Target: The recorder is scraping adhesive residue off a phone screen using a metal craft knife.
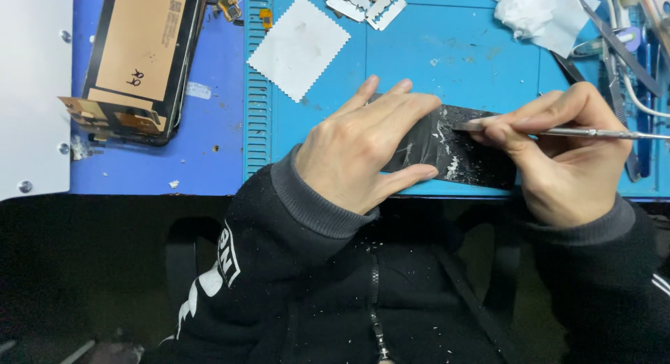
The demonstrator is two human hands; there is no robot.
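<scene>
The black panel [460, 151] lies flat at the near edge of the blue work mat [447, 57], its long axis running left to right across the person's body. The left hand [363, 151] rests palm down on the panel's left half, fingers spread flat and pointing right, gripping nothing. The right hand [565, 158] sits at the panel's right end, fingers closed in a pinch around a thin metal scraper [593, 133] whose handle trails off to the right, parallel to the panel. Its blade tip touches the panel's upper middle, just beside the left fingertips, where white residue [447, 154] streaks the surface.
</scene>
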